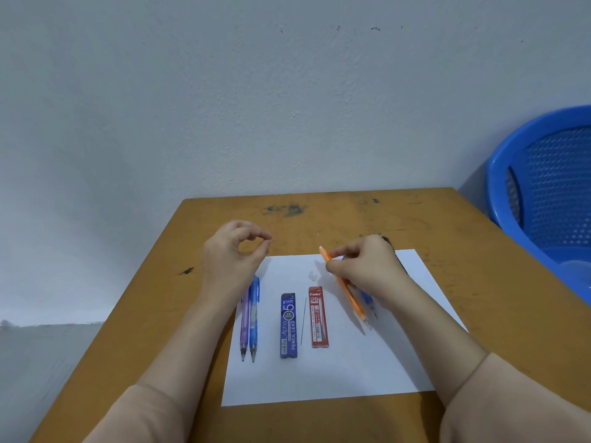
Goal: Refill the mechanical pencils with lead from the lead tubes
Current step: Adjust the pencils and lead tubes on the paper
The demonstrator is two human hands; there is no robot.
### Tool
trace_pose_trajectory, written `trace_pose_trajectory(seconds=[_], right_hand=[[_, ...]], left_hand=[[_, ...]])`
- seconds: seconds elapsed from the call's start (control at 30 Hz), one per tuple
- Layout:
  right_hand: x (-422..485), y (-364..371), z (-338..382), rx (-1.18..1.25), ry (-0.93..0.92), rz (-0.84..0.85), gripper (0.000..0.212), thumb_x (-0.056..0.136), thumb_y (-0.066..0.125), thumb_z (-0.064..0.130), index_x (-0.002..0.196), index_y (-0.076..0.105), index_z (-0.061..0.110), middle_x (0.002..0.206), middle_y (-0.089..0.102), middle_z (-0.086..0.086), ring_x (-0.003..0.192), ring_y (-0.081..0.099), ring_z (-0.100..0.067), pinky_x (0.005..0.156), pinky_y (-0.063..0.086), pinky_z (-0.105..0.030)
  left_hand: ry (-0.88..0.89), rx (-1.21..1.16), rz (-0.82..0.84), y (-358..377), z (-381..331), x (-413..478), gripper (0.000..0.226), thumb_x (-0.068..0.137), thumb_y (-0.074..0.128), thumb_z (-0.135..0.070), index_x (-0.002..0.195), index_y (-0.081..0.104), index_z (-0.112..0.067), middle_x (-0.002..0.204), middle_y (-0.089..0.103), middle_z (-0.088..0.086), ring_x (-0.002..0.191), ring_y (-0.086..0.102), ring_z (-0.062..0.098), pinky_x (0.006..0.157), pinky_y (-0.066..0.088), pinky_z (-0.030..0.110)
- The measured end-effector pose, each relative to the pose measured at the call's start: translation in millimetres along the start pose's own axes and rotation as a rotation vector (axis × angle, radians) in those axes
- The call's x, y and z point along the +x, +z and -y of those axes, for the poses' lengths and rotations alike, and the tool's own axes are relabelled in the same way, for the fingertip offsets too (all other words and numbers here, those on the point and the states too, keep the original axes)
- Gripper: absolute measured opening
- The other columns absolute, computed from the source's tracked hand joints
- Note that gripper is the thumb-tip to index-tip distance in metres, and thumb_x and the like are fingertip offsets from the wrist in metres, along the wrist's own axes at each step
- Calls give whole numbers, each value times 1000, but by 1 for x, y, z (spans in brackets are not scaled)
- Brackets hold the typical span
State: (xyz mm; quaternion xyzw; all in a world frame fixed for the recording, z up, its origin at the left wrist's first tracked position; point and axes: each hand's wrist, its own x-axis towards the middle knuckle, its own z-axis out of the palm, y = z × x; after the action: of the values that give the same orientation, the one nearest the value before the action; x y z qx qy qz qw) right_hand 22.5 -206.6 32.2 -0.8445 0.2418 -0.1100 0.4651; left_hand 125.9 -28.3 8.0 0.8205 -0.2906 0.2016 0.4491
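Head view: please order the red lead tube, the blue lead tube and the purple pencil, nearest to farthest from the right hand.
From the right hand, which grips the orange pencil:
1. Red lead tube, just left of it.
2. Blue lead tube, further left on the paper.
3. Purple pencil, at its left edge.

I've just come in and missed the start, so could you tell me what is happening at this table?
A person is refilling mechanical pencils. The right hand grips an orange pencil over a white sheet. The left hand pinches thumb to forefinger; anything held is too small to see. A loose lead lies between the blue tube and red tube.
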Motion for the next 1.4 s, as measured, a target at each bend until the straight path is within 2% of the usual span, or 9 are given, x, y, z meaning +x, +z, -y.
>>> trace_pose_trajectory(seconds=[0.07,0.23,0.33,0.47,0.57,0.67,0.83,1.03,1.4], right_hand=[[1,0,0,140,-48,-25,17,77,70,16,93,75,19,67,61,1,60,53,-12,62,45,-28],[-1,0,3,255,-289,-132,27,81,63,8,99,73,26,61,55,12,53,44,-1,52,39,-17],[0,-2,2,124,-463,-220,30,83,63,11,106,71,29,78,59,10,65,49,-3,60,43,-18],[7,0,-5,-50,-623,-302,32,89,60,8,117,67,22,89,50,9,78,49,-1,67,38,-6],[13,3,-13,-178,-724,-367,34,89,58,0,116,68,18,93,48,4,78,50,-12,68,42,-17],[20,5,-21,-273,-737,-396,40,86,56,-7,113,69,19,92,43,7,82,52,-25,65,46,-33],[26,6,-27,-304,-738,-427,45,82,54,-12,110,71,18,92,44,7,85,53,-29,67,48,-37],[27,8,-28,-259,-731,-404,45,84,53,-11,111,70,21,92,46,7,87,53,-27,70,51,-44],[25,9,-27,-254,-739,-378,41,86,54,-8,111,70,20,93,46,7,88,54,-27,72,51,-44]], left_hand=[[6,-4,-2,0,0,0,15,80,73,-17,82,67,-30,90,62,-14,89,53,-7,73,35,1],[27,-29,-17,-1,0,1,17,79,74,-15,82,67,-30,87,59,-20,88,51,-11,73,34,-1],[32,-39,-19,-1,0,1,18,79,74,-14,81,67,-30,86,60,-18,88,51,-11,73,35,1],[26,-37,-19,0,1,2,18,79,74,-15,81,67,-32,87,61,-17,88,52,-11,72,35,2],[17,-39,-22,-1,0,2,18,79,74,-15,80,67,-32,87,59,-20,89,51,-13,71,34,2],[16,-40,-22,-2,-1,1,19,79,74,-16,80,66,-33,87,59,-21,89,51,-13,71,34,2],[7,-42,-14,-2,0,1,18,80,73,-18,81,66,-33,90,61,-16,89,51,-11,72,34,6],[31,-49,-15,-1,1,1,13,79,74,-15,83,70,-27,90,63,-11,90,52,-9,72,35,0],[34,-55,-3,-1,-1,1,15,79,74,-15,82,69,-29,89,62,-15,90,52,-11,73,35,1]])
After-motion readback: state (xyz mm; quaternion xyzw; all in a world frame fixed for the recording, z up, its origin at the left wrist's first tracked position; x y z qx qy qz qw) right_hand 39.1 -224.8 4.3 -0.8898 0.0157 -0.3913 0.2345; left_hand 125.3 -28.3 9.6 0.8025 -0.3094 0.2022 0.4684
